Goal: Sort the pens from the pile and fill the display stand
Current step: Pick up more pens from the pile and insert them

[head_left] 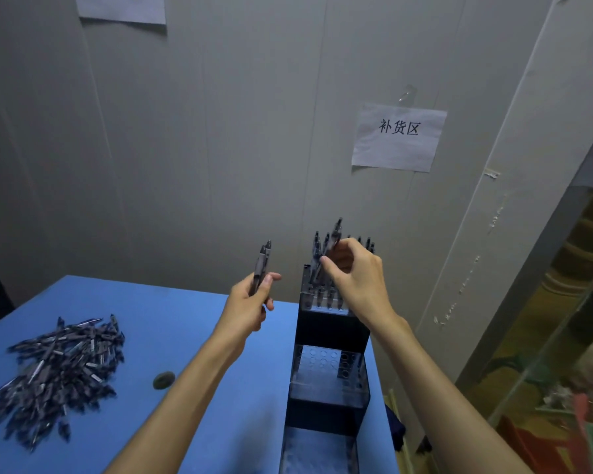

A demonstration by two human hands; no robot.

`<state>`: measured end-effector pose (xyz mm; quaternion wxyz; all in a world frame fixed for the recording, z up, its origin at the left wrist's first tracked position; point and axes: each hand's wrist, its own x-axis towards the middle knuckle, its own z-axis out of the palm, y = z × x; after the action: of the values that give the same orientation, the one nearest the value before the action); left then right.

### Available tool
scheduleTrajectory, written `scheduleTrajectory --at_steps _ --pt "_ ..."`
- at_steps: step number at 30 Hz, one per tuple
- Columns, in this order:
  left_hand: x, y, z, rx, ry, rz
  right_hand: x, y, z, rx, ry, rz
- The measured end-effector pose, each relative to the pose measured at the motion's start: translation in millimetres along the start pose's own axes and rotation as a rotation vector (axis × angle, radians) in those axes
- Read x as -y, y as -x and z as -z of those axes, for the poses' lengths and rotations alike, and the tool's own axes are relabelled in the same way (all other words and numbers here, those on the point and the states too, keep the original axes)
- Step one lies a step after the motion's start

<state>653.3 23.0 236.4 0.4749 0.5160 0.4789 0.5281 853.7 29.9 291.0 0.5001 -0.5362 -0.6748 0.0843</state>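
Head camera shows the left hand (250,302) raised above the blue table's (172,323) far edge, fingers curled around two pens (261,265) held upright. Right hand (356,278) hovers over the top tier of the display stand (329,336) at the table's right edge, fingertips pinching one pen (332,244) among those already standing there. Pen pile (59,367) lies near the left edge.
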Motion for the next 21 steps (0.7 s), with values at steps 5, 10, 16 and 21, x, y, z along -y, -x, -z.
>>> scheduleTrajectory --at_steps 5,10,16,21 --pt "1 1 2 0.004 -0.029 0.014 -3 0 -7 0.006 0.042 0.002" --pt "3 1 3 -0.018 0.015 -0.014 -6 3 -15 0.035 0.061 -0.023" --pt "6 7 -1 -0.026 0.050 -0.104 -5 4 -17 0.016 0.049 -0.049" --pt "2 7 -5 -0.023 0.053 -0.097 -4 0 -16 0.043 0.077 -0.068"
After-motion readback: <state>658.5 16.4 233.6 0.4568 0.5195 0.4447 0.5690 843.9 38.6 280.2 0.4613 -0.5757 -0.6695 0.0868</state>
